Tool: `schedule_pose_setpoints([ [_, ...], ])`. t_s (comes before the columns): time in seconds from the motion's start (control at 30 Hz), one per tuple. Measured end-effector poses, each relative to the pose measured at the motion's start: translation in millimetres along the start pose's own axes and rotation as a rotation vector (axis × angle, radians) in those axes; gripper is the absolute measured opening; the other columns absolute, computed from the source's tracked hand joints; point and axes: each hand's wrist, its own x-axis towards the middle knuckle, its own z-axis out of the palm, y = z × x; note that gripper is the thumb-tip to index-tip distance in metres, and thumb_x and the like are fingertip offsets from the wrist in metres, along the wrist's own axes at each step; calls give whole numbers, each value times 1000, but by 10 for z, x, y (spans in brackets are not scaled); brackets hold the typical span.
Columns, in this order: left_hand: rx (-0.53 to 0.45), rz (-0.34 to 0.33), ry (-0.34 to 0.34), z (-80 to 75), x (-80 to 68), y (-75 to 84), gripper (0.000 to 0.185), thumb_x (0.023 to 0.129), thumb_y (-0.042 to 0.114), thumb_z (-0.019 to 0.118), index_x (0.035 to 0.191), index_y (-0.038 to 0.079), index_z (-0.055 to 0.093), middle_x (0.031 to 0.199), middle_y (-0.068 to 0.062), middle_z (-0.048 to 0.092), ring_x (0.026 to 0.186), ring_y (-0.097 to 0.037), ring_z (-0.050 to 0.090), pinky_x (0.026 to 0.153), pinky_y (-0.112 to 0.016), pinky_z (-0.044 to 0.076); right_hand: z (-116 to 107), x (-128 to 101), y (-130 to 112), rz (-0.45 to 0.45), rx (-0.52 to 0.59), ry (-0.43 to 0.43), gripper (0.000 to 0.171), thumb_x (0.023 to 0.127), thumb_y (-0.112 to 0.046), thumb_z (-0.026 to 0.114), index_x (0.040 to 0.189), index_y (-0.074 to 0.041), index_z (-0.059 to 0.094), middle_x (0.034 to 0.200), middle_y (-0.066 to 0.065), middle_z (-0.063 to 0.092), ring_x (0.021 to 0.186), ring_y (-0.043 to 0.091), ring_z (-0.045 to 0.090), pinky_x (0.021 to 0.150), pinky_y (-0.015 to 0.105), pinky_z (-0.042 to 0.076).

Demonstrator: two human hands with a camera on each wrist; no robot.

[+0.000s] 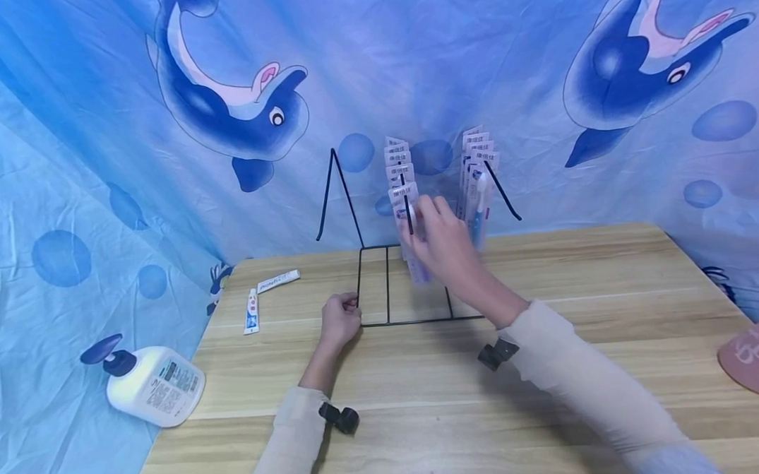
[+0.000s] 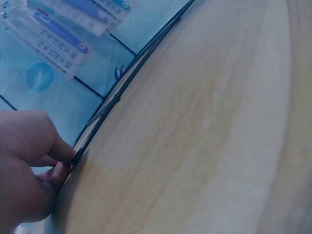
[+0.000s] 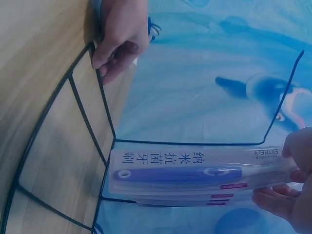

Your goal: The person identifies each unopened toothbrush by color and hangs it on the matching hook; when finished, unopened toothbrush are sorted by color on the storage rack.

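Note:
A black wire rack [image 1: 387,286] stands on the table, with hooks rising from its back. My left hand [image 1: 341,319] pinches the front left corner of its base, thumb and fingers on the wire in the left wrist view. At the middle hook, my right hand [image 1: 446,245] pinches the upper part of the front toothbrush pack [image 3: 180,174], a clear blister with a purple-handled brush. Several similar packs hang behind it in a row. More toothbrush packs [image 1: 478,204] hang on the right hook, the front one with a blue handle. The left hook [image 1: 324,197] carries nothing.
Left of the rack lie a toothpaste tube [image 1: 251,312] and a slim white box [image 1: 278,280]. A white pump bottle [image 1: 157,388] leans at the table's left edge. At the far right is a pink cap [image 1: 756,355]. A blue dolphin-print curtain [image 1: 359,68] hangs close behind.

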Motion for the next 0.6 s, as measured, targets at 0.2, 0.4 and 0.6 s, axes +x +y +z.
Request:
schedule_pose_setpoints([
  [0.2, -15, -4, -18, 30, 2, 4, 38, 81, -12, 59, 118, -12, 65, 95, -16, 64, 87, -26, 62, 80, -34, 57, 99, 135, 78, 14, -65, 18, 20, 95, -19, 64, 94, -1, 55, 78, 9, 55, 60, 21, 50, 48, 32, 46],
  [0.4, -19, -10, -23, 54, -3, 11, 37, 82, -11, 60, 118, -12, 65, 97, -16, 64, 89, -27, 62, 80, -34, 57, 120, 214, 149, 24, -75, 20, 25, 96, -24, 66, 94, 0, 57, 78, 10, 58, 60, 22, 52, 50, 33, 48],
  [0.6, -14, 0, -32, 37, 12, 42, 37, 83, -10, 62, 119, -12, 64, 97, -17, 64, 89, -27, 62, 81, -34, 57, 51, 157, 192, 34, -92, -6, 34, 92, -35, 71, 99, -3, 62, 91, 12, 65, 70, 23, 58, 61, 36, 53],
])
